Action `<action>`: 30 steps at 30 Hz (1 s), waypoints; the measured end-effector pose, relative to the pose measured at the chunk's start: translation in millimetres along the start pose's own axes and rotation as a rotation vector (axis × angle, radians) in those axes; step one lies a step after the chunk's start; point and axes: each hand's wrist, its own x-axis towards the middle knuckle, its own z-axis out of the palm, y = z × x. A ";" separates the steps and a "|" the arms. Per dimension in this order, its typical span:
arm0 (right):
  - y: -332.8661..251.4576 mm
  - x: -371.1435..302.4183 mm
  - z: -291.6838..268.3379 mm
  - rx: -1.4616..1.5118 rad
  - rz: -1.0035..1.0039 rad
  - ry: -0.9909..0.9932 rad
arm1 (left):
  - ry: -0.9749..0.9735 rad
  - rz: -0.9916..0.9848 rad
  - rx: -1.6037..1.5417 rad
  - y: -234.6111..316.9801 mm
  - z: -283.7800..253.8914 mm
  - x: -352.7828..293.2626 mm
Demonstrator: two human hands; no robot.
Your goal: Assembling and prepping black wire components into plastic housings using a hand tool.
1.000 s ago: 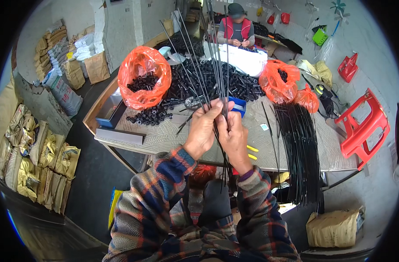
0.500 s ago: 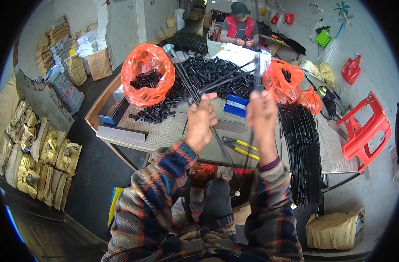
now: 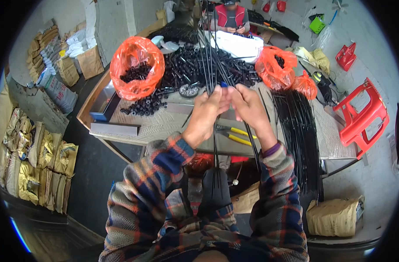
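Left hand point(image 3: 204, 114) is closed in a narrow grip on a sparse bunch of thin black rods point(image 3: 215, 146), the thumb lying along them near the fingertips. These rods stand nearly upright in the view, running up past the thumb and down below the palm, their lower ends over the person's knee. Right hand point(image 3: 252, 107) is also drawn in, around a second bunch of black rods point(image 3: 252, 142) that slants from the upper left, passes behind the palm and comes out beneath it. The two hands sit side by side with their fingers close together; whether they touch, I cannot tell.

Just below the hands, pliers with yellow handles point(image 3: 239, 139) lie on the desk point(image 3: 164, 127). A blue object point(image 3: 224, 84) shows only as a sliver behind the fingers. Beyond the hands spreads a heap of small black parts point(image 3: 186, 65), with an open orange bag point(image 3: 153, 83) to its left and another orange bag point(image 3: 273, 78) to its right. A dense stack of black rods point(image 3: 297, 139) hangs over the near edge, right of the right hand. Farther right is a red stool point(image 3: 367, 115); across the desk sits a person in a red vest point(image 3: 221, 16).
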 end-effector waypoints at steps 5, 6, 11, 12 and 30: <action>17.3 -2.7 22.9 -0.394 -0.302 0.047 | 0.053 -0.087 -0.059 -3.9 -11.3 2.9; 26.7 -5.9 25.5 -0.395 -0.302 0.049 | 0.051 -0.087 -0.059 -4.9 -10.9 4.1; 44.3 -50.1 49.9 0.034 -0.098 0.104 | 0.123 0.046 -0.157 10.3 -9.0 10.2; 44.1 -56.6 54.2 0.118 -0.089 0.166 | 0.128 0.040 -0.157 12.9 -7.4 10.2; 34.2 80.9 -129.2 -0.237 -0.193 0.273 | 0.125 0.076 -0.104 27.6 -34.0 -5.4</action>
